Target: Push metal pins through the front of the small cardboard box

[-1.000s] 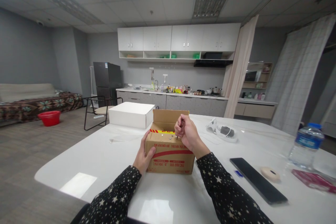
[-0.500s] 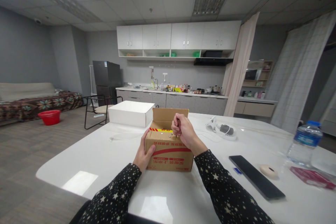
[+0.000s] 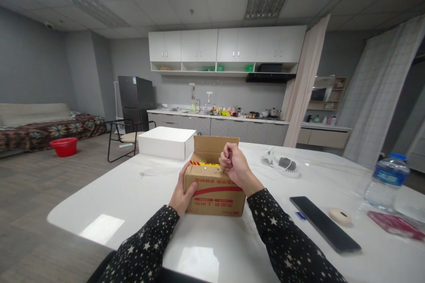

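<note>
A small brown cardboard box (image 3: 214, 203) with red printing stands in front of me, its rear flap raised. My left hand (image 3: 182, 192) grips its left side, thumb on the front face and fingers around the side. Over the top right part of the box, my right hand (image 3: 233, 164) is closed with the fingers curled in. Whatever it may hold is hidden. Yellow and red tape runs along the edge of the top face, and a few tiny shiny bits lie on that face near my right hand.
A white box (image 3: 166, 142) sits behind to the left on the white table (image 3: 133, 203). To the right are a black phone (image 3: 323, 223), a beige round case (image 3: 340, 216), a water bottle (image 3: 387, 181), a dark red packet (image 3: 395, 224) and a white corded device (image 3: 282, 163).
My right hand has stayed closed over the box's top right part, with hardly any movement. My left hand keeps its grip. The whole view has shifted very slightly.
</note>
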`<state>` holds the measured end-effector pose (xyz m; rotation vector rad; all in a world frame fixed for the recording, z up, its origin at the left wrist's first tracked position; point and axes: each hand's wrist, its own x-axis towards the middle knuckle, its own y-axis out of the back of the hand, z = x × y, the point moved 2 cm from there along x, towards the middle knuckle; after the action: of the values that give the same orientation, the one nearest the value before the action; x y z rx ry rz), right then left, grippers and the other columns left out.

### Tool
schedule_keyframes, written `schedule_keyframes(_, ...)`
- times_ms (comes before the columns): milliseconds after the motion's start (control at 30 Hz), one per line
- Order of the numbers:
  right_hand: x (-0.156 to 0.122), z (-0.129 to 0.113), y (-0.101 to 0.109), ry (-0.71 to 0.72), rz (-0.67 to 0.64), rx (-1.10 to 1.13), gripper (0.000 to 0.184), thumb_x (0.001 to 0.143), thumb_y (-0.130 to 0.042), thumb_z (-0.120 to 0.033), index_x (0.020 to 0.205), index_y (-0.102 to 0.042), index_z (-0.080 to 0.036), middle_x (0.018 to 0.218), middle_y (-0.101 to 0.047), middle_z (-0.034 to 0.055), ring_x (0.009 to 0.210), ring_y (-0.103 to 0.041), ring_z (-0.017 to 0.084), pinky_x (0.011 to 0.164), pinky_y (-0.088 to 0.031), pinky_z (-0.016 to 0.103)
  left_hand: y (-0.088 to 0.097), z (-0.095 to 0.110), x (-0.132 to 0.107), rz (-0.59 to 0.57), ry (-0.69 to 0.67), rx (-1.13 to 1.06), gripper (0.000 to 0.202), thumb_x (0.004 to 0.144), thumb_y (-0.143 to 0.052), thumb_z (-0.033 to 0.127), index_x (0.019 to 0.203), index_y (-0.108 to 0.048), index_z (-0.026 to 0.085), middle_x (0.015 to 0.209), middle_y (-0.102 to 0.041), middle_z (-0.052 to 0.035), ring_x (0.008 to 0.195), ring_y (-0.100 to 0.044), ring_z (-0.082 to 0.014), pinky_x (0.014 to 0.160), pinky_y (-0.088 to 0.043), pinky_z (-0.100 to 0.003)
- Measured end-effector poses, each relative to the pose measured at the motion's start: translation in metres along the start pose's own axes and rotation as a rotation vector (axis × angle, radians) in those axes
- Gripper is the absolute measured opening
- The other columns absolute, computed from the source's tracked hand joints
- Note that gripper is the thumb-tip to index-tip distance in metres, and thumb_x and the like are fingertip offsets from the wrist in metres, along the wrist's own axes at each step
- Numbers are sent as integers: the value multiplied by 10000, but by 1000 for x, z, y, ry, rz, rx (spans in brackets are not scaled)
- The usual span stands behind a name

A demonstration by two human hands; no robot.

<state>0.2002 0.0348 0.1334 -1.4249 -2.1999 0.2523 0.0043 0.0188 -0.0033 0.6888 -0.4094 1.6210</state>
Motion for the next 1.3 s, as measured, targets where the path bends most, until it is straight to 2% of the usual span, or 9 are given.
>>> schedule_keyframes(333, -4, 3, -10, 136, -21, -185, 345, 797, -524, -411, 548, -370, -230, 418, -296, -94, 388, -174, 60, 390, -130, 208, 0, -2, 0, -13, 3, -1, 811, 918, -570, 551, 1562, -227, 197, 1598, -353, -157, 1440, -409, -337, 1185, -367, -489)
schedule_keyframes(633, 0, 1, -1, 34, 7, -57, 279, 782, -484, -328, 569, -328, -237, 403, -264, -99, 383, -147, 74, 383, -117, 209, -1, 1, -1, -8, 27, -19, 834, 908, -574, 566, 1566, -220, 196, 1595, -363, -154, 1443, -406, -334, 1193, -360, -478)
schedule_keyframes(767, -2, 2, -5, 75, -5, -121, 264, 762, -486, -308, 557, -336, -234, 408, -282, -93, 388, -156, 71, 387, -119, 207, -1, 1, -1, 1, 31, -21, 823, 912, -574, 551, 1568, -223, 200, 1600, -354, -154, 1443, -404, -338, 1199, -348, -495)
schedule_keyframes(900, -3, 2, -10, 116, -13, -190, 304, 787, -495, -361, 552, -351, -233, 418, -290, -92, 391, -159, 66, 386, -129, 208, 0, 1, 0, -5, 13, -2, 827, 909, -578, 547, 1566, -226, 188, 1579, -382, -165, 1431, -420, -347, 1190, -359, -505)
schedule_keyframes(1167, -3, 1, -6, 67, -2, -126, 297, 773, -492, -344, 547, -334, -233, 409, -270, -94, 396, -147, 70, 395, -108, 213, 0, 1, 0, -20, 27, -13, 818, 917, -563, 557, 1565, -210, 204, 1597, -357, -155, 1440, -410, -331, 1187, -365, -487)
schedule_keyframes(1300, -3, 4, -9, 107, -17, -215, 328, 813, -488, -382, 555, -351, -232, 425, -283, -88, 398, -167, 70, 394, -123, 212, 0, 1, 1, -20, 24, -20, 818, 915, -569, 558, 1562, -215, 204, 1604, -345, -154, 1444, -404, -330, 1191, -359, -485)
